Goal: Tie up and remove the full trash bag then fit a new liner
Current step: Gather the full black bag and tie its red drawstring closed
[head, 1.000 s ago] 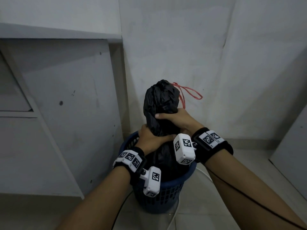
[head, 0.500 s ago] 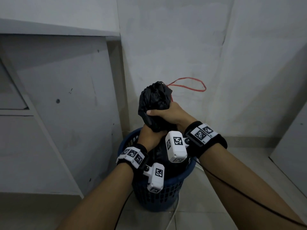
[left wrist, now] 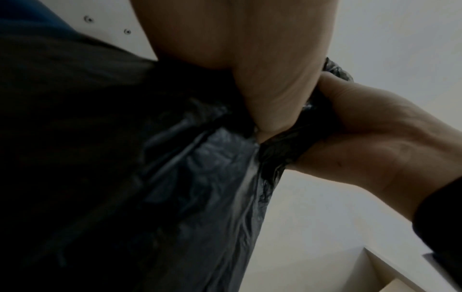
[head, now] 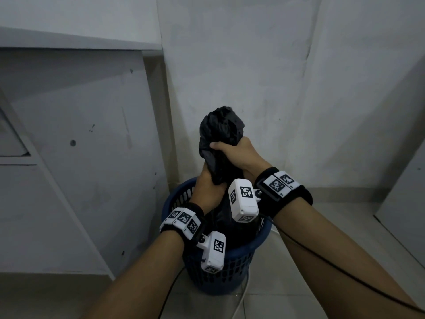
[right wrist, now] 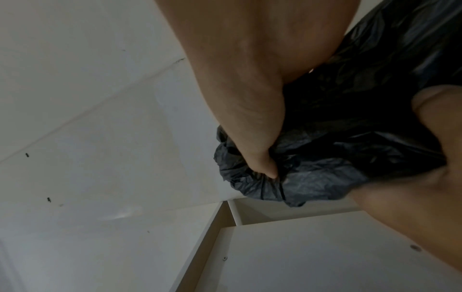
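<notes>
A black trash bag stands in a blue slotted basket, its gathered neck sticking up above the rim. My right hand grips the neck high up, thumb across the front. Just below it my left hand grips the same neck. In the left wrist view my left hand squeezes the bag, with my right hand directly above. In the right wrist view my right hand wraps the crumpled bag top. The red drawstring is hidden.
The basket sits on a tiled floor in a corner of white walls. A grey-white cabinet side stands close on the left. A white cable and a black cable trail near the basket.
The red drawstring loop that stuck out right of the bag top a second ago is gone from view. Both hands have kept their grip on the neck and shifted slightly.
</notes>
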